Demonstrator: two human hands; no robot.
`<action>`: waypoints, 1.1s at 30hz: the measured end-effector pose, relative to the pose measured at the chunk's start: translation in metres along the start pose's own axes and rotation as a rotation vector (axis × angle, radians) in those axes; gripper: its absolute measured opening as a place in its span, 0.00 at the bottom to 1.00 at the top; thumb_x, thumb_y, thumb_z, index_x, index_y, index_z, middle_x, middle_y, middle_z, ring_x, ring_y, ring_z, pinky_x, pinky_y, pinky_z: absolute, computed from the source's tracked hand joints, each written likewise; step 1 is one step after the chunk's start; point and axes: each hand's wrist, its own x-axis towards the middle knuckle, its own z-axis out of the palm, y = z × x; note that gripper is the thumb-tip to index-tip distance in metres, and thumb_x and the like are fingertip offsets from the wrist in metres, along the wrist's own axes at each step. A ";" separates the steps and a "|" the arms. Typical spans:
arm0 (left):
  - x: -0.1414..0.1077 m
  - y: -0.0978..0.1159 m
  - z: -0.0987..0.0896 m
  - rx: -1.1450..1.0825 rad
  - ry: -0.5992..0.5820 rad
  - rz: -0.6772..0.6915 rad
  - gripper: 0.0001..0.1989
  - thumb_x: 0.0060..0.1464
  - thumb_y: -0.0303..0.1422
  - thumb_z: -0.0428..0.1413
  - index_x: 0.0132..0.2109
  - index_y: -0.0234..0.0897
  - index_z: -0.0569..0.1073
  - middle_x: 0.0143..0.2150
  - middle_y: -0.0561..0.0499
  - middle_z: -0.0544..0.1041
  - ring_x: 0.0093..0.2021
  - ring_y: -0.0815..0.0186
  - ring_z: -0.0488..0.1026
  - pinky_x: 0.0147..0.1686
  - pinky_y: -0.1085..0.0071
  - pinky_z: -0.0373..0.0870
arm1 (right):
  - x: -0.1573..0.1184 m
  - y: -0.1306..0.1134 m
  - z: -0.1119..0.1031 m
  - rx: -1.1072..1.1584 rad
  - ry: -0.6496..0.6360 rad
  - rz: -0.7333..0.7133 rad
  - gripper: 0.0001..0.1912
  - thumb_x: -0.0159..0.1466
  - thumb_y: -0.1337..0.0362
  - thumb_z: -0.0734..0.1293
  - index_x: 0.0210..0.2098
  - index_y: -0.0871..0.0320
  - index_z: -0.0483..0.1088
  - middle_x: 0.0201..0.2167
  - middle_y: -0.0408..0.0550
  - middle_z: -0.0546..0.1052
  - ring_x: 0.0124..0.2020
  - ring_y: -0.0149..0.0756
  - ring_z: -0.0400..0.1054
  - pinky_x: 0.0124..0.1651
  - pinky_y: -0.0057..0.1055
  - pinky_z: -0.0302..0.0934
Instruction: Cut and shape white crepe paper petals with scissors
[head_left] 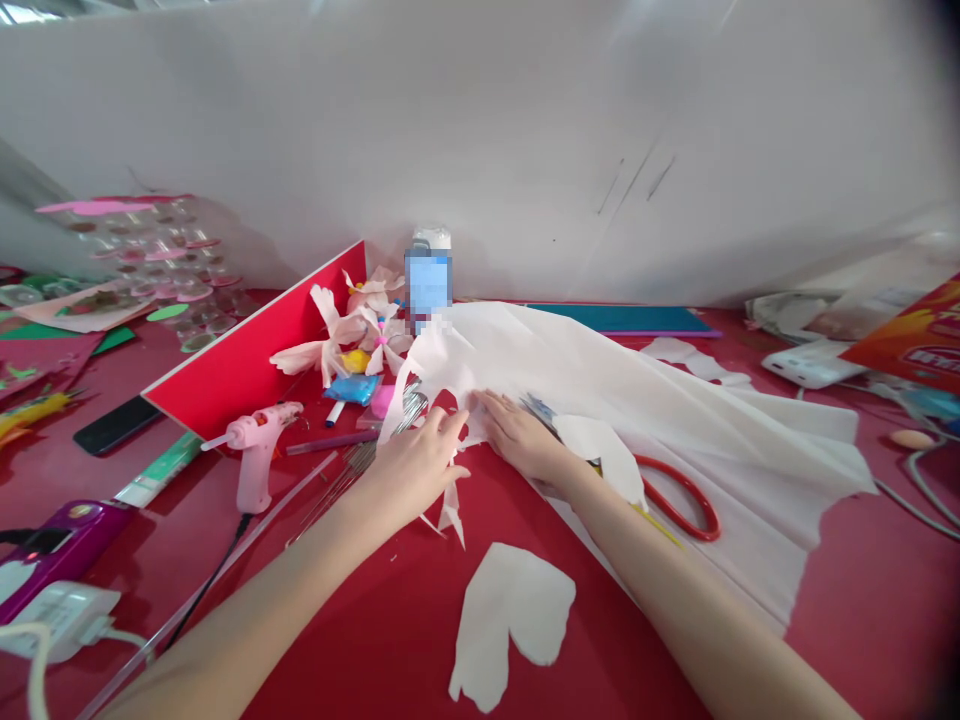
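Looking over their shoulder, the upper left of the frame has a stack of clear cups with pink discs [169, 250], and below that, toward the left edge, there's a dark phone-like slab [116, 425] and a purple gadget [67, 550]. Moving right, a red board [262, 355] leans at a slant behind a pink glue gun [255, 450], with pale fabric-looking flowers [326, 335] bunched at the board's right end. Then some thin metal sticks [341, 475], partly behind the left arm. The left hand [424, 450] is mid-frame, thumb and fingers standing apart, nothing visibly held. There's a loose white cutout [487, 610] at bottom centre. The right hand [521, 435] has its fingers stretched and close together at the near edge of the big white sheet [570, 350], which spreads from the centre to the right; can't tell if they're pinching it, thumb's hidden. Just right of that, red-handled scissors [690, 485] lie partly under a white scrap [600, 450]. My read: they're at the sorting-out-the-sheet's-edge step, and the next move calls for a light pinch so that thin stuff doesn't crumple. Far right, an orange package [915, 330].
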 end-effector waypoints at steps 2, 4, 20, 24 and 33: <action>0.004 0.001 0.003 0.123 -0.065 0.022 0.12 0.61 0.33 0.50 0.50 0.33 0.70 0.47 0.42 0.73 0.33 0.61 0.76 0.29 0.69 0.67 | 0.000 -0.001 0.000 -0.010 0.000 0.004 0.28 0.69 0.61 0.47 0.65 0.66 0.53 0.65 0.59 0.60 0.68 0.43 0.48 0.68 0.46 0.44; 0.007 0.003 -0.001 0.163 -0.106 0.049 0.10 0.62 0.27 0.47 0.40 0.33 0.73 0.39 0.45 0.75 0.31 0.62 0.76 0.28 0.70 0.66 | 0.000 -0.002 -0.001 -0.017 0.000 0.004 0.27 0.69 0.61 0.47 0.66 0.63 0.53 0.65 0.58 0.60 0.68 0.42 0.48 0.68 0.47 0.45; -0.020 -0.018 -0.029 0.352 0.127 -0.377 0.20 0.63 0.37 0.46 0.58 0.31 0.65 0.34 0.44 0.78 0.33 0.56 0.77 0.25 0.69 0.65 | 0.004 -0.003 0.002 -0.071 0.002 0.017 0.28 0.71 0.60 0.47 0.65 0.71 0.53 0.65 0.64 0.59 0.67 0.47 0.49 0.67 0.46 0.46; -0.017 -0.032 -0.039 0.419 0.055 -0.589 0.18 0.62 0.35 0.45 0.49 0.24 0.70 0.35 0.37 0.78 0.35 0.49 0.78 0.28 0.65 0.69 | 0.001 -0.006 0.001 -0.107 0.017 0.024 0.27 0.71 0.60 0.48 0.63 0.71 0.57 0.64 0.67 0.59 0.66 0.50 0.52 0.66 0.46 0.49; -0.016 -0.031 -0.040 0.413 0.164 -0.401 0.19 0.65 0.33 0.39 0.38 0.32 0.73 0.34 0.42 0.76 0.36 0.52 0.77 0.24 0.67 0.64 | 0.047 -0.056 -0.037 -0.327 0.124 0.003 0.32 0.68 0.61 0.61 0.68 0.58 0.47 0.57 0.64 0.66 0.50 0.51 0.68 0.45 0.39 0.65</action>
